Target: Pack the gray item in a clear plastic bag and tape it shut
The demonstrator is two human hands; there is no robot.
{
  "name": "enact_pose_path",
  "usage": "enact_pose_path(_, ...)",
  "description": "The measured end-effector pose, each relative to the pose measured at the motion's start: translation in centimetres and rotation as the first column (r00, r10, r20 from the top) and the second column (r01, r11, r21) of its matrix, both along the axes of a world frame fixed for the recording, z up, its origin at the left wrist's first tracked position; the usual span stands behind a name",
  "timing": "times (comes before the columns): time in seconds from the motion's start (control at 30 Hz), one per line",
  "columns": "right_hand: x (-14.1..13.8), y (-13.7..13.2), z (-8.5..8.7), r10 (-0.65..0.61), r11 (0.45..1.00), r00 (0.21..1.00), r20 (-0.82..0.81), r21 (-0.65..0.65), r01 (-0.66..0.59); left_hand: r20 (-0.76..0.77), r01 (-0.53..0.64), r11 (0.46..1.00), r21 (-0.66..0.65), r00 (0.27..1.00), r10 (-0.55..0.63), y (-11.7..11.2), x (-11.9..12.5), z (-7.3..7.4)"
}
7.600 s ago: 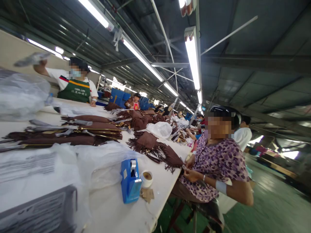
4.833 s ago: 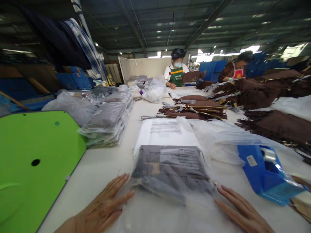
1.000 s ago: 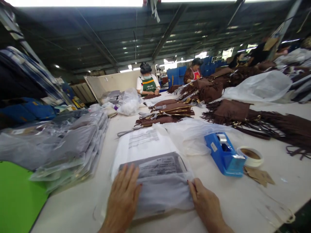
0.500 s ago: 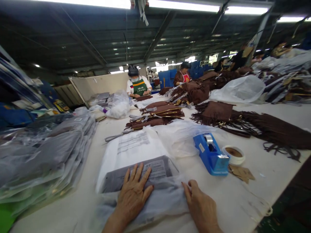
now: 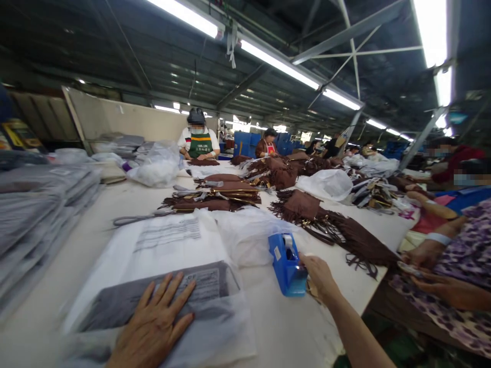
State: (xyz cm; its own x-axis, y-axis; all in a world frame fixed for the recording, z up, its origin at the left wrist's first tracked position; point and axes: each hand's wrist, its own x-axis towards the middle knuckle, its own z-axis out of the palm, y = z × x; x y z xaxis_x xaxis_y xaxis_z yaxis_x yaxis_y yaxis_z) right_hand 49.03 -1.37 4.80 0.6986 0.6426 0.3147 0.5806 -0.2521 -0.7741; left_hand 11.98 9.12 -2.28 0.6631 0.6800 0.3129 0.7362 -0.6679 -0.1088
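My left hand [image 5: 157, 317] lies flat with fingers spread on a clear plastic bag [image 5: 215, 327], pressing it to the table. Inside the bag is a folded grey item [image 5: 115, 301] with a printed panel. Beneath sits a white bag [image 5: 111, 255] with dark printing. To the right, my right hand [image 5: 318, 276] is beside a blue tape dispenser [image 5: 286, 271], fingers curled together at its right side. Whatever they hold is hidden; a pale edge shows by the fingertips. Brown card tags [image 5: 312, 291] peek out under that hand.
Grey bagged goods [image 5: 46, 204] are stacked at left. Brown fringed bags [image 5: 218, 191] lie beyond, with another fringed piece [image 5: 337, 225] at right. Crumpled plastic [image 5: 245, 230] touches the dispenser area. A co-worker in a purple patterned top [image 5: 468, 245] is close on the right; others work farther back.
My right hand has left the plastic bag's edge and moved right and forward to the tape dispenser's side. My left hand stays flat on the bag. The view has turned right.
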Motion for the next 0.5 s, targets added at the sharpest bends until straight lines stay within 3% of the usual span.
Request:
enact_pose_path(0.1, 0.2, 1.0, -0.7, 0.088, 0.996, 0.986, -0.142, 0.035, -0.083, 0.003, -0.005, 0.999, -0.032, 1.0, 0.005, 0.0, 0.0, -0.1)
enact_pose_path(0.23, -0.4, 0.8, -1.0, 0.124, 0.987, 0.947, -0.296, 0.136, -0.087, 0.001, -0.027, 0.997, -0.073, 1.0, 0.027, -0.2, 0.1, 0.1)
enact_pose_path(0.37, -1.0, -1.6, -1.0, 0.092, 0.969, 0.93, -0.357, 0.245, -0.002, -0.002, -0.042, 0.997, -0.064, 0.999, 0.042, -0.4, 0.3, 0.9)
enact_pose_path(0.5, -2.8, -4.7, -2.7, 0.079, 0.964, 0.897, -0.436, 0.263, 0.043, -0.039, -0.036, 0.996, -0.079, 0.999, 0.033, -0.5, 0.4, 1.5)
